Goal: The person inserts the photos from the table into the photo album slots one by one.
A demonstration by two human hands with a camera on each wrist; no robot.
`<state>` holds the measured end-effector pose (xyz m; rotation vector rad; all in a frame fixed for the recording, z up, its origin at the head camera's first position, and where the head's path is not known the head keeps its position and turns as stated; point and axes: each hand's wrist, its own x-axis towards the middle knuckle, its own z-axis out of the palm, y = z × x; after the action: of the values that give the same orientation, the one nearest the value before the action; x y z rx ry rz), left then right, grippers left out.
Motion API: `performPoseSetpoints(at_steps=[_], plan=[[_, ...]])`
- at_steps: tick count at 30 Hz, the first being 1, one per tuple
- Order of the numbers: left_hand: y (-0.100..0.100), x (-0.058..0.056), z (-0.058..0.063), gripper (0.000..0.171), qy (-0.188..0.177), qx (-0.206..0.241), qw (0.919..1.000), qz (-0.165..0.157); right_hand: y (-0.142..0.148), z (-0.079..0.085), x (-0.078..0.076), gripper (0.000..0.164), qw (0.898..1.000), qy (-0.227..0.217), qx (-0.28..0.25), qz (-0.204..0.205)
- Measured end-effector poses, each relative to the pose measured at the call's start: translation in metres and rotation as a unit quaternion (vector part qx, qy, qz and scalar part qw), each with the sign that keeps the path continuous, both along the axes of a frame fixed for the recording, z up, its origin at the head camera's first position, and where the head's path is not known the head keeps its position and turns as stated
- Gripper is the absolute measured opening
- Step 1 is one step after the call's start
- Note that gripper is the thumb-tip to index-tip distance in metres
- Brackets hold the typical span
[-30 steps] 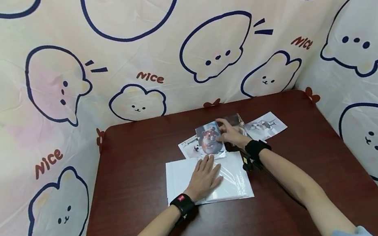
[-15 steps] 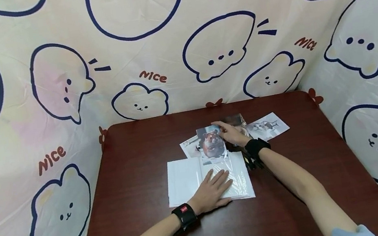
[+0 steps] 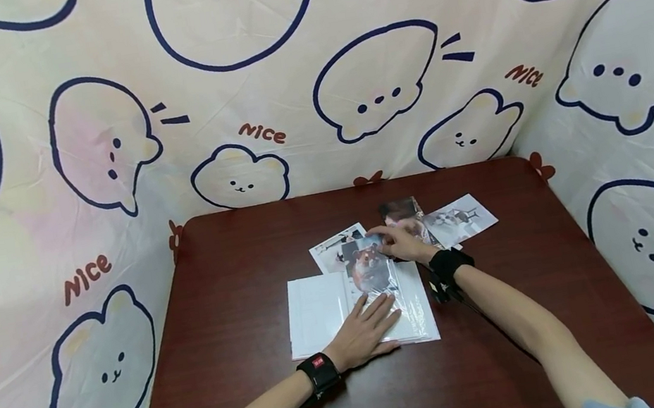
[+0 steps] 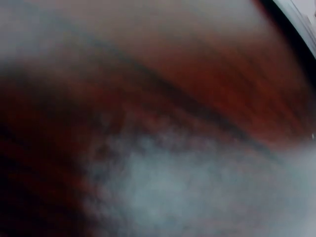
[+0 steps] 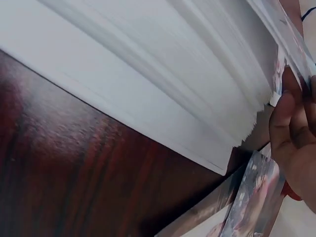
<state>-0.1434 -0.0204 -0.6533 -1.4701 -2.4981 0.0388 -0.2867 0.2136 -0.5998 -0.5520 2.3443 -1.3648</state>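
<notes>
A white photo album (image 3: 319, 316) lies spread on the table, with a glossy clear sleeve on its right page. My left hand (image 3: 362, 334) rests on that page, fingers spread. At the page's top edge my right hand (image 3: 403, 245) pinches the upper corner of a photo card (image 3: 365, 266) printed with a bear-like animal. The card's lower part looks hazy, apparently behind the clear sleeve. In the right wrist view, the curled fingers of the right hand (image 5: 291, 131) hold the card beside the album's layered pages (image 5: 163, 64). Blur hides everything useful in the left wrist view.
Behind the album lies a white picture card (image 3: 331, 250), partly covered. A dark picture card (image 3: 400, 211) sits partly under the right hand, and another pale picture card (image 3: 461, 220) is to its right. The brown table (image 3: 233, 261) meets a patterned cloth (image 3: 284, 96) at the back.
The right hand and the bear card have moved down toward the album, exposing more of the cards behind. The left hand has shifted slightly down and right across the page.
</notes>
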Motion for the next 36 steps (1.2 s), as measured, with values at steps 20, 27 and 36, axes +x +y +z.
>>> performPoseSetpoints(at_steps=[20,27,36], plan=[[0.002,0.002,-0.004,0.071,0.006,0.011,0.9999,0.004,-0.016,0.004,0.012,0.036,0.999,0.017,0.031,0.033],[0.001,0.001,-0.005,0.07,-0.007,0.008,0.9999,0.012,-0.017,0.002,0.01,0.034,0.999,-0.008,0.038,0.036],[0.0,0.0,-0.005,0.069,-0.002,0.021,0.9998,0.003,-0.015,0.002,0.012,0.03,0.997,-0.048,0.041,0.055]])
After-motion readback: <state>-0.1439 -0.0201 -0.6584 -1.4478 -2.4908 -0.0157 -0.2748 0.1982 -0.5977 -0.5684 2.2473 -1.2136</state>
